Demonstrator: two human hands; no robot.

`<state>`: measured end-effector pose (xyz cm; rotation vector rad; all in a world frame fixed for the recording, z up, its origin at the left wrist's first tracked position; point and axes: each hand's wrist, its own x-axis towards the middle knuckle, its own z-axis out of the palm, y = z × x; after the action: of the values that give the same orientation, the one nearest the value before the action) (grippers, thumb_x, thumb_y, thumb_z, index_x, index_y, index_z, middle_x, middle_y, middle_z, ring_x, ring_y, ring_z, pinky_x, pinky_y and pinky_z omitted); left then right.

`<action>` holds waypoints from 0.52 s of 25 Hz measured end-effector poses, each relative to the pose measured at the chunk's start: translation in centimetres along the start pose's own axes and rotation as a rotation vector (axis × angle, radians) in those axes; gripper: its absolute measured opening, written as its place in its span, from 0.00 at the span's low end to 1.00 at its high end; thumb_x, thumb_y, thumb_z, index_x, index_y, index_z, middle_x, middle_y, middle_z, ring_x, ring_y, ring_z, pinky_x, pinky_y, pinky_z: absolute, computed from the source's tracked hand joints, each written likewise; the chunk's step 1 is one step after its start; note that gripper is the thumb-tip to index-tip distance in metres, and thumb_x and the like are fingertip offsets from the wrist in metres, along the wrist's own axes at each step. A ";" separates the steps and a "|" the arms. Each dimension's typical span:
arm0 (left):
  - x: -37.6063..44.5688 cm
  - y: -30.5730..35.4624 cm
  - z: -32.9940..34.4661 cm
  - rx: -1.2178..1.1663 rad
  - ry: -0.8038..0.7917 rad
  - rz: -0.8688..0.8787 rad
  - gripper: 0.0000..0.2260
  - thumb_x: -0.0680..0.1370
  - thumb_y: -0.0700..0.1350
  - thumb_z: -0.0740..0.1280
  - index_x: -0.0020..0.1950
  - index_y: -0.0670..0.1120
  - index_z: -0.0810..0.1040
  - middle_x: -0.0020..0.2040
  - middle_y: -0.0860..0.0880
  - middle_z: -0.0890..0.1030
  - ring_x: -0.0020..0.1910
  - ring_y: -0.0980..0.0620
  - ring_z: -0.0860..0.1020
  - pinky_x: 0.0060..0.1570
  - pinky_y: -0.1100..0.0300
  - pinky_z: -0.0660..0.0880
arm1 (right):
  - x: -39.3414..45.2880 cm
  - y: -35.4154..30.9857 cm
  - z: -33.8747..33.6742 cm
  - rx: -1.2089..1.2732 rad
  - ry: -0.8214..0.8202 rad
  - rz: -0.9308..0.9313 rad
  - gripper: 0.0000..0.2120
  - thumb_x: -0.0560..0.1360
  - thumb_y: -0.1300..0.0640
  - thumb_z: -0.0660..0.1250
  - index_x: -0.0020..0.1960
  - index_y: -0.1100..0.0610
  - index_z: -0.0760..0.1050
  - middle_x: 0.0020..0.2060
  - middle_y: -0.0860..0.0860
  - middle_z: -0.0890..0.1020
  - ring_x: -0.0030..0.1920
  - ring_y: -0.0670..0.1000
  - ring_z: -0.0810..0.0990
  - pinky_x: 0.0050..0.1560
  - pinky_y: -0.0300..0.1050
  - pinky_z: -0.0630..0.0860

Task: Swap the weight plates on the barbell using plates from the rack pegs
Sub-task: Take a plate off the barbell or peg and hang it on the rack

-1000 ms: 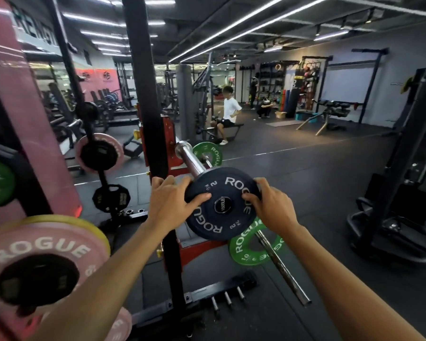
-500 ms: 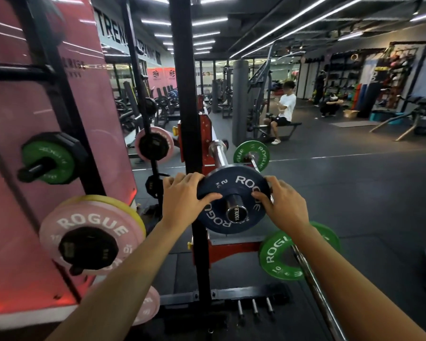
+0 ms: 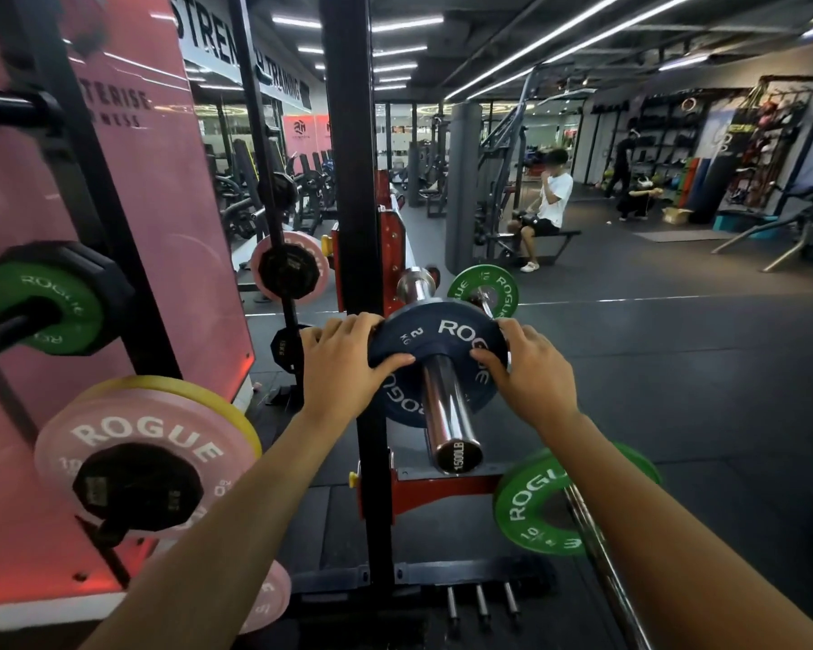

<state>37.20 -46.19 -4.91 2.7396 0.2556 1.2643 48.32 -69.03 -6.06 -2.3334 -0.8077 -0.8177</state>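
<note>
a dark blue plate (image 3: 435, 342) marked rogue and 2 kg is seen at the centre of the frame, threaded on the chrome sleeve of the barbell (image 3: 447, 410), with the sleeve's end cap reading 1500lb pointing toward the lower centre. the plate is gripped at its left rim by the left hand (image 3: 343, 368), fingers curled over the top edge and thumb laid across the face; the right rim is gripped the same way by the right hand (image 3: 531, 375). both hands are closed round the plate, most likely so that it is kept square to the sleeve and does not bind while sliding. whether it is being pushed on or drawn off cannot be told from this view alone.

the barbell is carried on a red hook (image 3: 393, 236) of the black rack upright (image 3: 353, 180), just left of centre, which is judged to keep the sleeve free for loading. further plates are stored on pegs at the left of the frame: a green plate (image 3: 38, 297) at middle left and a pink plate (image 3: 146, 443) at lower left, with a yellow one behind it. another green plate (image 3: 545, 504) on a second bar (image 3: 601, 555) lies on the floor at lower right, and a third green plate (image 3: 484, 288) is seen just beyond the blue one.
</note>
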 end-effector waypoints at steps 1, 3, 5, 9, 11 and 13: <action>0.8 -0.5 1.0 -0.004 -0.001 -0.011 0.27 0.71 0.70 0.65 0.58 0.49 0.77 0.51 0.52 0.82 0.52 0.48 0.77 0.55 0.47 0.67 | 1.0 0.2 0.8 0.002 -0.006 -0.002 0.22 0.77 0.37 0.60 0.62 0.52 0.69 0.49 0.53 0.79 0.48 0.57 0.79 0.38 0.51 0.76; 2.6 -1.7 3.0 -0.014 0.006 -0.020 0.27 0.72 0.70 0.65 0.58 0.50 0.76 0.51 0.53 0.82 0.52 0.48 0.77 0.55 0.48 0.66 | 3.2 0.9 2.5 -0.012 -0.017 -0.008 0.22 0.77 0.37 0.59 0.62 0.52 0.68 0.49 0.53 0.79 0.48 0.57 0.79 0.38 0.51 0.76; 4.4 -2.8 4.7 -0.014 0.012 -0.023 0.27 0.71 0.71 0.65 0.59 0.51 0.76 0.51 0.53 0.82 0.53 0.48 0.77 0.55 0.49 0.65 | 5.3 1.5 3.8 -0.041 -0.026 -0.005 0.22 0.77 0.36 0.59 0.62 0.51 0.69 0.49 0.53 0.79 0.48 0.57 0.79 0.39 0.52 0.77; 8.9 -4.8 8.1 0.014 0.019 -0.038 0.29 0.69 0.71 0.67 0.59 0.51 0.76 0.52 0.53 0.81 0.52 0.48 0.77 0.55 0.49 0.65 | 9.9 2.7 7.3 -0.068 -0.050 0.046 0.23 0.75 0.35 0.61 0.61 0.51 0.69 0.50 0.52 0.79 0.49 0.57 0.79 0.39 0.52 0.76; 10.7 -5.7 9.8 0.020 0.013 -0.051 0.28 0.69 0.70 0.67 0.59 0.51 0.76 0.51 0.52 0.81 0.52 0.48 0.77 0.55 0.48 0.66 | 11.9 3.3 9.0 -0.073 -0.055 0.077 0.24 0.75 0.34 0.60 0.60 0.51 0.68 0.50 0.52 0.79 0.50 0.57 0.78 0.38 0.51 0.76; 12.0 -6.5 11.4 0.014 0.013 -0.071 0.28 0.70 0.70 0.67 0.59 0.51 0.76 0.52 0.52 0.81 0.53 0.48 0.77 0.56 0.47 0.67 | 13.3 3.9 10.4 -0.084 -0.059 0.095 0.25 0.75 0.33 0.59 0.60 0.51 0.68 0.50 0.52 0.79 0.50 0.57 0.78 0.38 0.52 0.76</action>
<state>52.84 -37.81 -4.44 2.7088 0.3613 1.2665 63.19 -60.27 -5.10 -2.4594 -0.6931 -0.7592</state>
